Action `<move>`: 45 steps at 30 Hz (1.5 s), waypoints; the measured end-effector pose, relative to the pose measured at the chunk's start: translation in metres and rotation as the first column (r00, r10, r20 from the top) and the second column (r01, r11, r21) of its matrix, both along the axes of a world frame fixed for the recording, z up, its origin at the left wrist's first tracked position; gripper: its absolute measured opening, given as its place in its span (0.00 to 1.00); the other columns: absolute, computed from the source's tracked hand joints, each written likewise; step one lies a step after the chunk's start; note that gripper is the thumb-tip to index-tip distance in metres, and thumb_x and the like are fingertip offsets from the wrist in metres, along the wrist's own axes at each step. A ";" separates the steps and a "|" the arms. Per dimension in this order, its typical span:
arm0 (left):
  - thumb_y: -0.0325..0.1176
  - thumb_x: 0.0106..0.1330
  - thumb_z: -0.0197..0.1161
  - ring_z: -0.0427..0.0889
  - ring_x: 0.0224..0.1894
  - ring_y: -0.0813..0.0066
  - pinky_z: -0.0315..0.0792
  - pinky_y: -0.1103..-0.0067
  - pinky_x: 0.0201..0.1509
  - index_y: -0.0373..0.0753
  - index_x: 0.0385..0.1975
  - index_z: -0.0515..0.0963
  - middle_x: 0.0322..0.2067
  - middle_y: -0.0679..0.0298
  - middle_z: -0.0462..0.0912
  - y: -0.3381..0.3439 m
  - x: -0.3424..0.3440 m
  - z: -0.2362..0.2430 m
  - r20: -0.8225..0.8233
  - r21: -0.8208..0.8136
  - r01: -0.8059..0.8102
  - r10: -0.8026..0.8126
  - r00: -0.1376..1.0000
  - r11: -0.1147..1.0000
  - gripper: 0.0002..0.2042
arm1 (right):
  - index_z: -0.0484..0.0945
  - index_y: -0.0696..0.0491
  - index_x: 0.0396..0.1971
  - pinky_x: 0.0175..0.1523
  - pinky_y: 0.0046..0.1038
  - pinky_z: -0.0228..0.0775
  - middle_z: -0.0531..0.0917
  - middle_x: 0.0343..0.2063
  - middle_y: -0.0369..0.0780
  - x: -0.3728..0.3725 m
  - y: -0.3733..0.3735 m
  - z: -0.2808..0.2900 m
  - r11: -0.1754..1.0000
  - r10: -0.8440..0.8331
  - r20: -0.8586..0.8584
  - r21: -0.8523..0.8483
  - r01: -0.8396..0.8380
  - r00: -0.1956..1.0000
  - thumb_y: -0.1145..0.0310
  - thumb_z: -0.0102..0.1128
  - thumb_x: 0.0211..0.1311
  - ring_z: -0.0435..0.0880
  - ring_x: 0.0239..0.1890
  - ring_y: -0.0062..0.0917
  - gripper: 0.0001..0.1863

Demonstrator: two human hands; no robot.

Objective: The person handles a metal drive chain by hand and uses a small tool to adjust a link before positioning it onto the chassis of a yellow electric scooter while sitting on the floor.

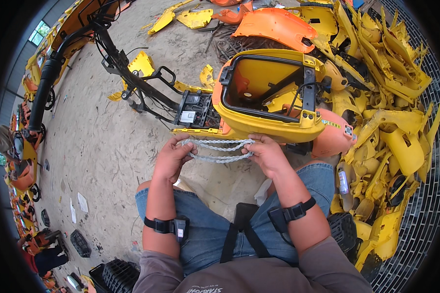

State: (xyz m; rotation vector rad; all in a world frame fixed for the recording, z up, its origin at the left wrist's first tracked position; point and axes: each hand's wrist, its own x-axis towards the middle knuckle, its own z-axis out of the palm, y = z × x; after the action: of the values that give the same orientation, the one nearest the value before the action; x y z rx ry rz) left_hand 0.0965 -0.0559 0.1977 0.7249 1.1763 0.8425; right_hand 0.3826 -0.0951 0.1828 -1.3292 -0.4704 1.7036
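A silvery-grey chain (220,159) is stretched between my two hands in several roughly parallel strands, the lower ones sagging a little. My left hand (172,157) has its thumb and fingers closed on the loops at one end. At the other end my right hand (265,155) pinches the strands between thumb and fingers. Just beyond the chain stands a partly stripped scooter (274,124) with a yellow and orange body. Its yellow storage bucket (249,73) has a black-rimmed opening facing up. Left of the bucket, a black compartment (193,110) with electrical parts lies exposed.
Yellow plastic body panels (401,151) are heaped on the right against a grey brick wall (432,195). An orange panel (274,27) lies behind the scooter. The handlebar (46,88) reaches far left. More scooters (27,176) and a person (5,141) are along the left edge.
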 end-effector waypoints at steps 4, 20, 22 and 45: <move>0.27 0.68 0.63 0.84 0.39 0.76 0.78 0.80 0.41 0.32 0.58 0.70 0.37 0.62 0.84 0.000 0.003 -0.002 -0.118 0.047 0.026 -0.021 0.993 0.999 0.19 | 0.67 0.64 0.59 0.47 0.26 0.74 0.82 0.41 0.42 -0.003 -0.001 0.000 0.996 0.041 0.156 0.067 -0.052 0.987 0.76 0.59 0.63 0.83 0.42 0.25 0.25; 0.24 0.59 0.67 0.79 0.30 0.78 0.76 0.79 0.36 0.32 0.49 0.77 0.33 0.61 0.82 -0.009 0.011 -0.009 -0.620 0.361 0.215 0.061 0.783 0.907 0.17 | 0.77 0.58 0.50 0.49 0.26 0.71 0.83 0.39 0.42 -0.014 -0.006 -0.004 0.928 -0.056 0.730 0.290 -0.235 0.681 0.76 0.66 0.54 0.81 0.42 0.25 0.20; 0.24 0.58 0.67 0.79 0.29 0.77 0.76 0.78 0.36 0.33 0.48 0.78 0.33 0.60 0.82 -0.009 0.010 -0.010 -0.652 0.362 0.237 0.063 0.755 0.902 0.16 | 0.77 0.57 0.49 0.50 0.27 0.72 0.83 0.39 0.42 -0.015 -0.007 -0.001 0.932 -0.048 0.717 0.283 -0.228 0.695 0.75 0.67 0.54 0.81 0.42 0.26 0.20; 0.31 0.55 0.66 0.80 0.47 0.46 0.74 0.63 0.52 0.35 0.44 0.79 0.42 0.47 0.82 -0.035 0.064 -0.048 -0.777 0.207 0.700 -0.319 0.542 0.684 0.16 | 0.82 0.53 0.40 0.48 0.33 0.73 0.85 0.36 0.41 -0.027 -0.020 0.044 0.540 -0.260 0.701 0.676 -0.502 0.664 0.78 0.69 0.50 0.83 0.41 0.36 0.15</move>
State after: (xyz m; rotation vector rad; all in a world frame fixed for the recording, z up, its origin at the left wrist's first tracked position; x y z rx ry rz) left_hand 0.1601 -0.0911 0.1501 1.8796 1.2605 0.3066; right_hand 0.3551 -0.1153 0.2267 -1.1472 -1.7033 0.6490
